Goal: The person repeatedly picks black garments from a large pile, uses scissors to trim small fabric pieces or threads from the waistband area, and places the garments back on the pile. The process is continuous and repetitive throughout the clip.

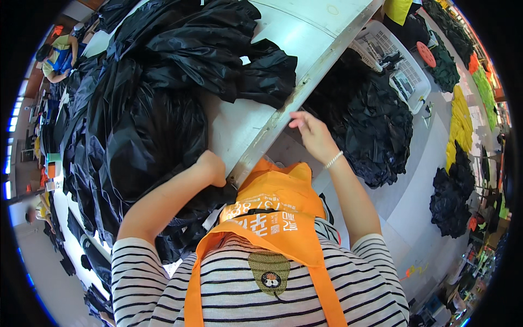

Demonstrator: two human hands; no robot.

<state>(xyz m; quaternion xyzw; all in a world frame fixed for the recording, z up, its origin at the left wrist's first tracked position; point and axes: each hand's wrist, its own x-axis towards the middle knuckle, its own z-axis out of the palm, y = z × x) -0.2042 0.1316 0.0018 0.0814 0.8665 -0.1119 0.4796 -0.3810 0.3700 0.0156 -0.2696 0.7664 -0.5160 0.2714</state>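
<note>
A large heap of glossy black fabric (158, 103) spreads over the pale tabletop on my left, with one sleeve-like end reaching the table's edge. My left hand (212, 168) is closed in a fist against the near side of this heap; its fingertips are hidden, and black cloth shows on both sides of it. Just off the right side of the table edge, my right hand (315, 135) is in the air, fingers partly stretched and apart, with nothing visible in them.
The worn table edge (305, 90) runs diagonally between my hands. Beyond my right hand, a black fabric pile (376, 125) lies low, beside a white plastic basket (406, 76). Yellow cloth (460, 122) and another black bundle (452, 199) lie farther right. A person (57, 57) works at far left.
</note>
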